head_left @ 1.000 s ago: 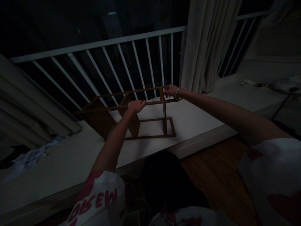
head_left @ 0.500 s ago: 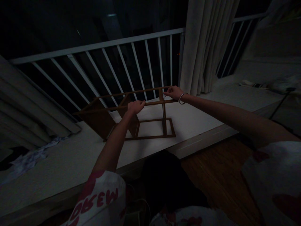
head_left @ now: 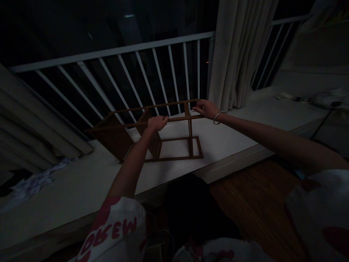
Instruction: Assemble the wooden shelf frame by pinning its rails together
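Note:
A brown wooden shelf frame [head_left: 174,159] lies on its side on the white ledge, its panels toward the left. My left hand [head_left: 157,124] is closed around the near upper rail, about midway along it. At the right end of the frame, my right hand [head_left: 206,109] is bent over with thumb and fingers pinched together beside the short crosspiece [head_left: 187,110]. A small thin metal piece [head_left: 192,112] pokes out from its fingertips; it is too dark and small to name. A silver bangle circles that wrist.
White railing [head_left: 152,45] runs behind the frame, before a dark window. Beige curtains [head_left: 231,54] hang at both sides. Crumpled cloth [head_left: 38,182] lies on the ledge [head_left: 89,189] at left. Wooden floor [head_left: 245,189] lies below the ledge edge at right.
My right hand has shifted slightly to the right and its wrist has turned a little. The left hand and the shelf frame stay put.

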{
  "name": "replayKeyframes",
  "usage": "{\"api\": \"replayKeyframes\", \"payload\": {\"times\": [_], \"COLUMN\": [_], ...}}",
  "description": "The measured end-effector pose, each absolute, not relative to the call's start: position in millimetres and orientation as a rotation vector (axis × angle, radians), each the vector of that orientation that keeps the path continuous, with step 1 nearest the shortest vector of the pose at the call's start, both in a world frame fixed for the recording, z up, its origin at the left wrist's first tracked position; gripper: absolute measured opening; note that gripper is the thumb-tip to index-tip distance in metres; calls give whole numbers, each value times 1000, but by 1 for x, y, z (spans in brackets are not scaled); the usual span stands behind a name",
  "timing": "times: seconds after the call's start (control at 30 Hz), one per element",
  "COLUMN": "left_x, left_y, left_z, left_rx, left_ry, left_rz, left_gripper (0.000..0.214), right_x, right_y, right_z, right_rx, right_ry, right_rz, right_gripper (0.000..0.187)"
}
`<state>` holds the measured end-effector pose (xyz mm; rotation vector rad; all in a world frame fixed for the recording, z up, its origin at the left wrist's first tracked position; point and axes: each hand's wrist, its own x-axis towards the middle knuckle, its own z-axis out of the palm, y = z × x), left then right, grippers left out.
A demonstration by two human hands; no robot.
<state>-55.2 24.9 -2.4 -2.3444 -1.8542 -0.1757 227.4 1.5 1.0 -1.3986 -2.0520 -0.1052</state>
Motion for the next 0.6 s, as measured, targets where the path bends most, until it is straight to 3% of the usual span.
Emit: {"api": "replayKeyframes", "payload": {"times": [0.6], "left_x": [-54], "left_y": [27], "left_z": [-4], "left_rx": [-2328], "left_ry": [-1854], "left_rz": [-176], "left_gripper": [67], "right_x": [241], "right_y": [-17], "right_z": [-22], "right_rx": [-1185], "right_ry": [-2076], "right_rz": [-226], "right_gripper": [30]}}
